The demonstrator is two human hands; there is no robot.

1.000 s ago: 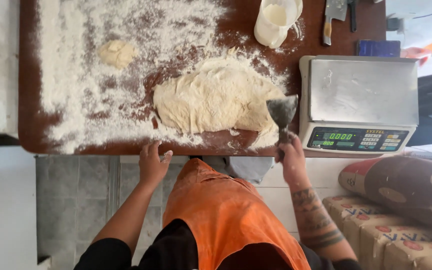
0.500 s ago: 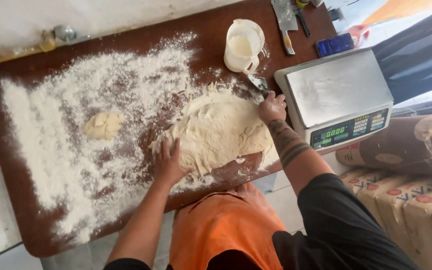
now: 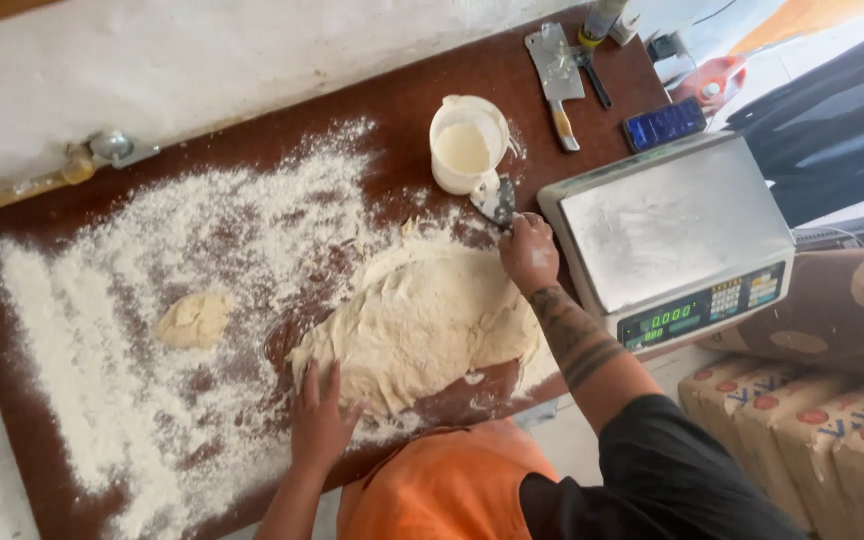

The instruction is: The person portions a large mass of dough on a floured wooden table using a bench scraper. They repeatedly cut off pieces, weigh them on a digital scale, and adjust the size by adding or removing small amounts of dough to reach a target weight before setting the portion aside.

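Note:
A large flat mass of pale dough (image 3: 422, 325) lies on the flour-dusted brown wooden board (image 3: 282, 130). My left hand (image 3: 320, 420) rests palm down on the board, its fingers touching the dough's near left edge. At the dough's far right edge, my right hand (image 3: 529, 250) grips a metal scraper (image 3: 497, 200), blade pointing away from me toward a white cup. A small separate lump of dough (image 3: 192, 320) sits to the left in the flour.
A white cup of flour (image 3: 467, 145) stands behind the dough. A steel-topped digital scale (image 3: 677, 225) sits at the right. A cleaver (image 3: 557, 75) and a phone (image 3: 664, 125) lie at the back right. Sacks (image 3: 802, 420) are stacked at the lower right.
My left hand has come from the board's near edge onto the dough's left side. My right hand has carried the scraper from the near edge to the dough's far right. The view has tilted.

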